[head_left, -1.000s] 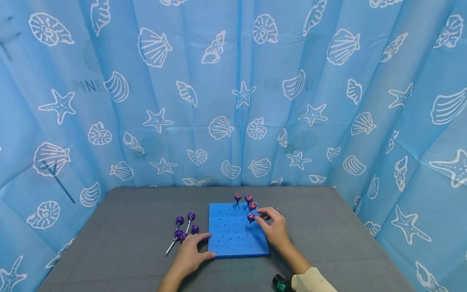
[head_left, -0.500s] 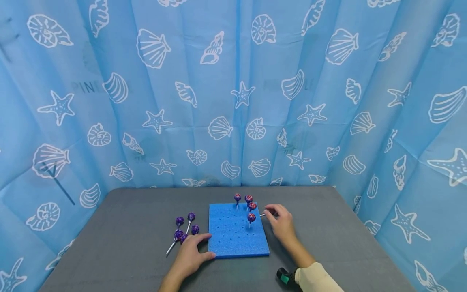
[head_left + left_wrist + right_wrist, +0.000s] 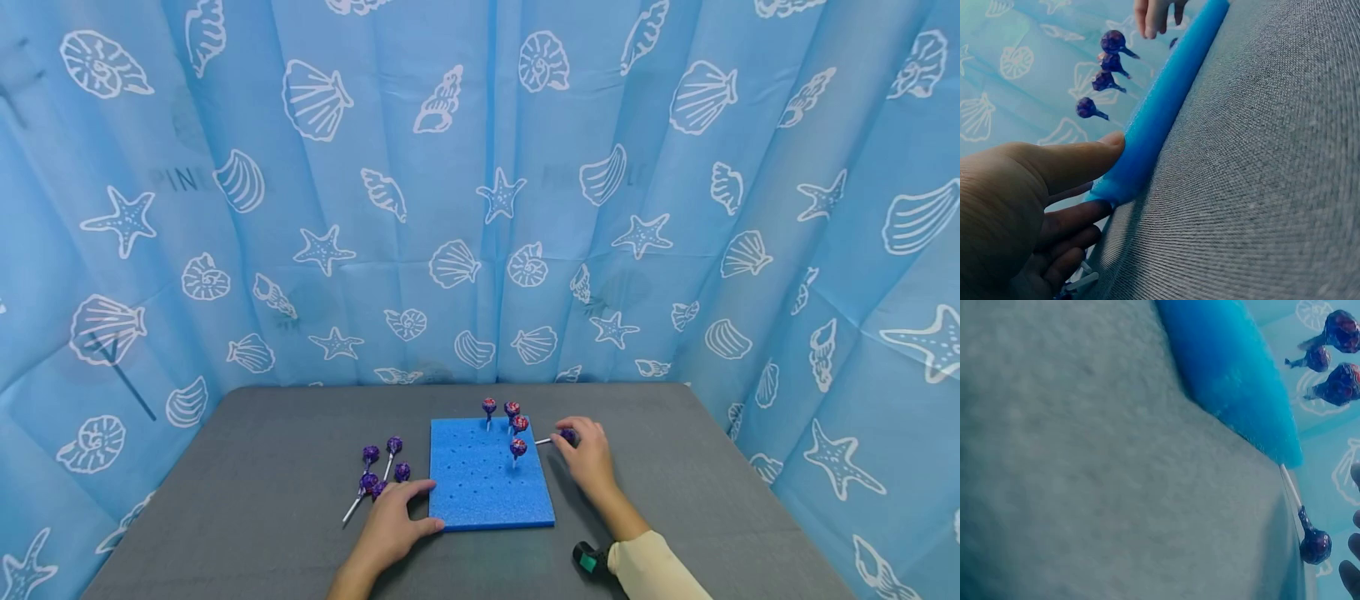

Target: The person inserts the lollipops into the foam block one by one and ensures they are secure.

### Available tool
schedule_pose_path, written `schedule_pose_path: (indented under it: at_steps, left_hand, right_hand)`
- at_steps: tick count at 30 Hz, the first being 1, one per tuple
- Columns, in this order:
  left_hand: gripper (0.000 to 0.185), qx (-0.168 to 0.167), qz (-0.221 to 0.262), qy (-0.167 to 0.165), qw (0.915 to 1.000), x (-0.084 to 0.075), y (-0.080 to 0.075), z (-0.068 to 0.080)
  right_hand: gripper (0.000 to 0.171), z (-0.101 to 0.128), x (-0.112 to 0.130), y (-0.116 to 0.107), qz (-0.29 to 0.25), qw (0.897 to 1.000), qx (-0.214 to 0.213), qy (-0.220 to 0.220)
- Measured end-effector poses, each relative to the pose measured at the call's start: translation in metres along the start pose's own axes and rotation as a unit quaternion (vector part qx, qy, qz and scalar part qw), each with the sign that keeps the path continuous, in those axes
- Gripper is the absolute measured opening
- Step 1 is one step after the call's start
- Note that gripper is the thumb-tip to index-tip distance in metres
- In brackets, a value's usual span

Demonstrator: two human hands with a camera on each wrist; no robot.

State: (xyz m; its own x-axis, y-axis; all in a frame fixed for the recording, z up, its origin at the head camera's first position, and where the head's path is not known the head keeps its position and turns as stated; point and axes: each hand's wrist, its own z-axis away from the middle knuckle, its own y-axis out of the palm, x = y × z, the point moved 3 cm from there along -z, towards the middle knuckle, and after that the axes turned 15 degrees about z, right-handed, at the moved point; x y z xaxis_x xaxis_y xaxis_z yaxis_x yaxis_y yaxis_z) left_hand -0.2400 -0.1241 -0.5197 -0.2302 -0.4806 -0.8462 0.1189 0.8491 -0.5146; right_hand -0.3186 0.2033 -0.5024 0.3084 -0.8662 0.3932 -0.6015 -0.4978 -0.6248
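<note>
A blue foam board [image 3: 487, 500] with rows of small holes lies on the table. Beside its front-left corner is my left hand [image 3: 390, 521], thumb and a finger extended against the edge. In the left wrist view, the thumb [image 3: 1088, 162] touches the foam. Several purple-and-red wrapped lollipops [image 3: 518, 448] stand upright in the board's right part. One more lollipop [image 3: 1315, 545] lies right of the board, stick toward it. My right hand [image 3: 588, 458] is at that lollipop's head, fingers loosely bent; the right wrist view shows a gap between fingertips and candy.
Several loose purple lollipops [image 3: 368, 482] lie left of the board, partly behind the left hand. The grey table [image 3: 675, 500] reaches back to a blue curtain [image 3: 480, 208] with white shell prints. A black strap device [image 3: 588, 558] is on the right wrist.
My right hand has moved away from the front standing lollipop, rightward to the one lying beside the board. The left hand stays at the board's corner.
</note>
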Motion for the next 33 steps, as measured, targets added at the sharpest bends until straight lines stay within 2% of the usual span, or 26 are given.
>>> schedule_pose_path:
  at_steps: [5,11,17,22,33]
  left_hand:
    - [0.060,0.003,-0.001,-0.003,1.0000,0.000,0.000,-0.001]
    - [0.060,0.004,-0.001,-0.005,1.0000,-0.001,0.000,-0.001]
    - [0.060,0.007,0.000,-0.008,0.9999,-0.001,-0.001,-0.001]
    - [0.060,0.004,0.000,-0.005,1.0000,0.000,-0.001,-0.001]
    - [0.060,0.005,0.002,-0.003,1.0000,0.002,-0.001,-0.001]
  right_hand:
    - [0.021,-0.002,-0.011,0.004,0.010,0.999,0.033,0.041]
    - [0.026,-0.003,-0.021,0.007,0.022,0.989,0.093,0.109]
    - [0.032,-0.002,-0.027,0.010,0.030,0.981,0.131,0.138]
    - [0.035,-0.003,-0.028,0.012,0.032,0.978,0.148,0.147]
    - [0.034,-0.004,-0.029,0.011,0.040,0.982,0.142,0.122]
